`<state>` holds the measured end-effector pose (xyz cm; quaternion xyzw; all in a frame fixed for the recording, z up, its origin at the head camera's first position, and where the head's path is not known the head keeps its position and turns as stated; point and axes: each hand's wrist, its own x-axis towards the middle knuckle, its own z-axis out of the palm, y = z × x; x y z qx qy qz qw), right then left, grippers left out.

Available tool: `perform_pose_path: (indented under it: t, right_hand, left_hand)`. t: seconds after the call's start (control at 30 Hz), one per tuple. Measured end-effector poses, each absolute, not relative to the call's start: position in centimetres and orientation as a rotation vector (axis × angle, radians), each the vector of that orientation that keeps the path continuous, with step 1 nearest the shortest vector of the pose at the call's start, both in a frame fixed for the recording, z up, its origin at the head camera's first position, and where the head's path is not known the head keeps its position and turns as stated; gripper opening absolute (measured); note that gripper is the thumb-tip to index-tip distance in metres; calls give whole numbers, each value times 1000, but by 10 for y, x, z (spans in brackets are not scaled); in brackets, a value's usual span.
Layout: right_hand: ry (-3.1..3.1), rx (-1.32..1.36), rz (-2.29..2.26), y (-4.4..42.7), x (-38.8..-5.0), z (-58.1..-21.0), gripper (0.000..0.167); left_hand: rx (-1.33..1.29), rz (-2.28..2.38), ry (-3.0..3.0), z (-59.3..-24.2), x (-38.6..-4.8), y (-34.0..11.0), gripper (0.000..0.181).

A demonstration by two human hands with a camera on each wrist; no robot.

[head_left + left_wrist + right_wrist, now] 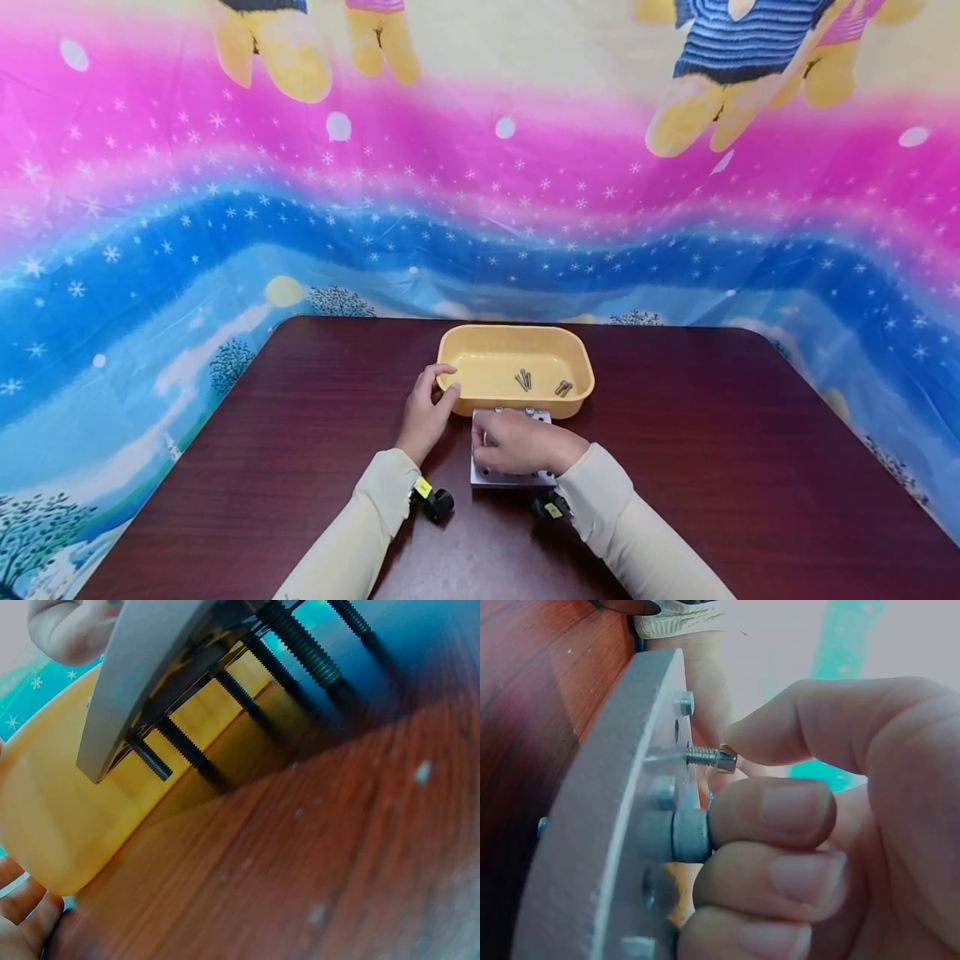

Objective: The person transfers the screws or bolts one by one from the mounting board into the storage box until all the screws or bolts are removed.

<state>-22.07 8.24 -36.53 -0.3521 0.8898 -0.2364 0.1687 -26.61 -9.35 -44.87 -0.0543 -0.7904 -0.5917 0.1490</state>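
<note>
A silver metal plate (513,482) lies before the tray, with several bolts set in it. Threaded bolt shanks (180,742) stick out below its underside in the left wrist view. My right hand (517,442) is over the plate. Its thumb meets the head of a small bolt (712,756) that stands partway out of a hole, and the other fingers curl beside a larger bolt head (691,835). The index fingertip is mostly hidden. At the yellow tray's (517,408) left end, my left hand (427,412) holds the rim between thumb and fingers.
Several loose bolts (523,380) lie inside the tray, in two small groups. The dark red-brown table (712,450) runs back to a patterned cloth (480,200). A small black wrist camera (435,502) sits at each wrist.
</note>
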Motion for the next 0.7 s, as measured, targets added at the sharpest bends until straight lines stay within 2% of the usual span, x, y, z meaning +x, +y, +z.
perform_pose_path:
  t: [0.7]
  right_hand:
    - [2544, -1029, -652, 84, -221, -364, 11]
  left_hand:
    - [-167, -1656, -2275, -448, -265, -94, 25]
